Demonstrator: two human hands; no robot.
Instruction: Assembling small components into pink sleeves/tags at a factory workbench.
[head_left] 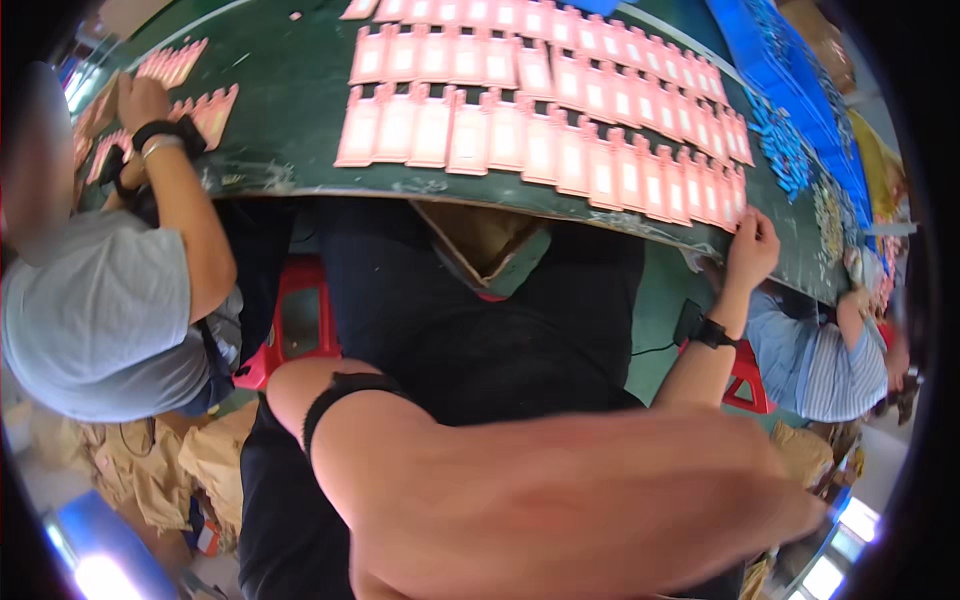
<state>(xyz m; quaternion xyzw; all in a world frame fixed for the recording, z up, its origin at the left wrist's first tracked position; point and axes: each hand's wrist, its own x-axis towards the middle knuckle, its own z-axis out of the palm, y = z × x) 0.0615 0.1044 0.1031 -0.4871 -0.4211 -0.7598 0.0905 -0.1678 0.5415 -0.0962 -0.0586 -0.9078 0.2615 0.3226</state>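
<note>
Rows of pink flat pieces, each with a pale rectangular panel and a narrow tab at its top, lie on the dark green table. At the right end of the nearest row, my right hand has its fingers curled at the lower corner of the last pink piece. A black watch is on that wrist. My left hand looms large and blurred across the lower view, very close, with a black band at its wrist. Its fingers cannot be made out, and it covers part of my lap.
On the left a person in a grey shirt handles similar pink pieces. Blue bins, small blue parts and pale small parts lie right. Another person in blue-striped clothing sits there. An open carton is under the table edge.
</note>
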